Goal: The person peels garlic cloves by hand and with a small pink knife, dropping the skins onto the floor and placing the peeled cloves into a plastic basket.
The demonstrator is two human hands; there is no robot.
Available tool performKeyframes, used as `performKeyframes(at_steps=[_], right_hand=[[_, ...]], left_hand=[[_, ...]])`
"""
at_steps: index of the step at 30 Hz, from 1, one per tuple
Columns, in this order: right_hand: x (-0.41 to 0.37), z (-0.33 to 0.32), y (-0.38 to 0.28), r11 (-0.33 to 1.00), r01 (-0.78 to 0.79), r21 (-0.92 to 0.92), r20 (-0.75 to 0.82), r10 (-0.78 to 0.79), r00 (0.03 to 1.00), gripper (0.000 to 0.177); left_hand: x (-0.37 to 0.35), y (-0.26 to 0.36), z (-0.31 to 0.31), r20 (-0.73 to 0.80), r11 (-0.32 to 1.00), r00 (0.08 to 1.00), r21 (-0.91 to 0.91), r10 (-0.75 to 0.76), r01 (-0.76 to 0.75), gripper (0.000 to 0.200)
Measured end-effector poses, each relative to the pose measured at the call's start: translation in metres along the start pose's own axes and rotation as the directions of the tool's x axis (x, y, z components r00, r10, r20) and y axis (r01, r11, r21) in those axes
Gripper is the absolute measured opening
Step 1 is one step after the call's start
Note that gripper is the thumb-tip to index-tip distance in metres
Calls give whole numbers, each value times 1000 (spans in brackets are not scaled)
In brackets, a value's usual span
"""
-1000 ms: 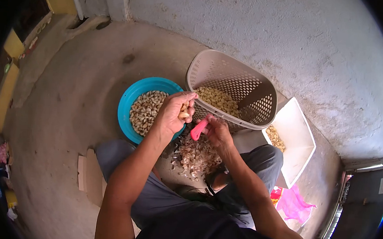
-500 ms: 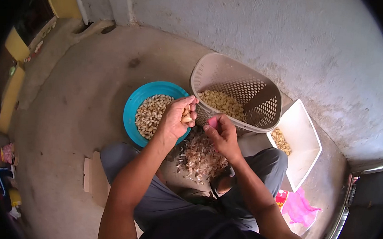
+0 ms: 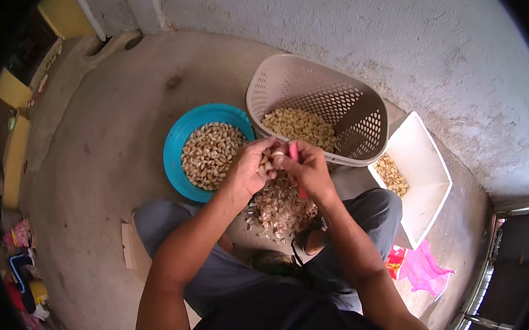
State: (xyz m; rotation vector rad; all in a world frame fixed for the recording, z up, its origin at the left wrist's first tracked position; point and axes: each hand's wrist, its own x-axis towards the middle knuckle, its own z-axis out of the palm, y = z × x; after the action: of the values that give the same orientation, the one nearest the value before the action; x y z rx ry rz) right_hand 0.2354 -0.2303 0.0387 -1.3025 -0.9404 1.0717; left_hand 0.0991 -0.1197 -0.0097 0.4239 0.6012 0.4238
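My left hand (image 3: 251, 169) is closed around several garlic cloves (image 3: 267, 163). My right hand (image 3: 310, 172) grips a small tool with a red handle (image 3: 294, 150), likely a paring knife; its blade cannot be made out. Fingertips of both hands meet at one clove. Left of them, unpeeled garlic cloves (image 3: 211, 155) fill much of a blue basin (image 3: 173, 180). Just beyond the hands, peeled cloves (image 3: 301, 126) lie in a tall grey-brown perforated basket (image 3: 320, 74). Under the hands is a heap of papery garlic skins (image 3: 283, 209) on the floor.
A white tub (image 3: 426, 176) to the right holds more pale cloves (image 3: 390, 175). Pink plastic (image 3: 426, 271) lies below it. My bent knees (image 3: 379, 213) flank the skins. A grey wall (image 3: 377, 38) rises behind the basket. A piece of cardboard (image 3: 128, 245) lies at the left.
My hands have come together, the right one moving in to meet the left at a clove. The red handle has turned more upright. The whole view has shifted slightly.
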Motion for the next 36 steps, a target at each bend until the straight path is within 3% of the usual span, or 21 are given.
performKeyframes(at_steps=[2, 6, 10, 12, 15, 18, 19, 22, 25, 28, 31, 34, 36], right_hand=[[3, -7, -4, 951, -140, 275, -24, 153, 988, 18], [9, -16, 21, 834, -201, 515, 68, 194, 979, 18], [7, -11, 24, 830, -211, 516, 54, 214, 975, 19], [7, -9, 22, 855, -207, 475, 12, 229, 973, 20], [3, -12, 14, 961, -204, 186, -41, 215, 976, 22], [0, -11, 7, 983, -146, 114, -47, 152, 987, 23], [-2, -11, 8, 970, -154, 188, -25, 161, 987, 22], [-3, -13, 15, 893, -184, 412, 44, 182, 982, 20], [-4, -11, 21, 759, -242, 604, 111, 220, 969, 20], [-5, -10, 22, 651, -315, 691, 185, 262, 947, 20], [-3, -12, 23, 592, -330, 735, 229, 241, 943, 20], [-1, -13, 23, 548, -329, 769, 247, 220, 944, 20], [-1, -12, 24, 527, -330, 783, 245, 227, 943, 21]], left_hand=[[-11, 2, 11, 7, 999, 999, 32, 35, -35, 13], [-23, 3, 23, 20, 985, 995, 144, 96, -98, 13], [-26, 0, 26, 5, 923, 971, 311, 238, -228, 14], [-30, 1, 29, 23, 837, 941, 449, 338, -312, 15], [-29, 3, 23, 156, 632, 892, 655, 424, -415, 16], [-34, 4, 27, 203, 525, 861, 719, 467, -455, 16], [-37, 3, 28, 211, 497, 855, 738, 473, -457, 16], [-38, -3, 29, 192, 589, 858, 655, 476, -473, 15], [-41, -6, 32, 205, 533, 836, 688, 508, -493, 14], [-28, -15, 27, 323, 415, 724, 648, 609, -639, 13], [-41, -9, 34, 203, 668, 860, 556, 469, -495, 16], [-46, -4, 41, 170, 718, 890, 536, 423, -444, 23], [-46, -3, 43, 244, 642, 864, 587, 440, -492, 26]])
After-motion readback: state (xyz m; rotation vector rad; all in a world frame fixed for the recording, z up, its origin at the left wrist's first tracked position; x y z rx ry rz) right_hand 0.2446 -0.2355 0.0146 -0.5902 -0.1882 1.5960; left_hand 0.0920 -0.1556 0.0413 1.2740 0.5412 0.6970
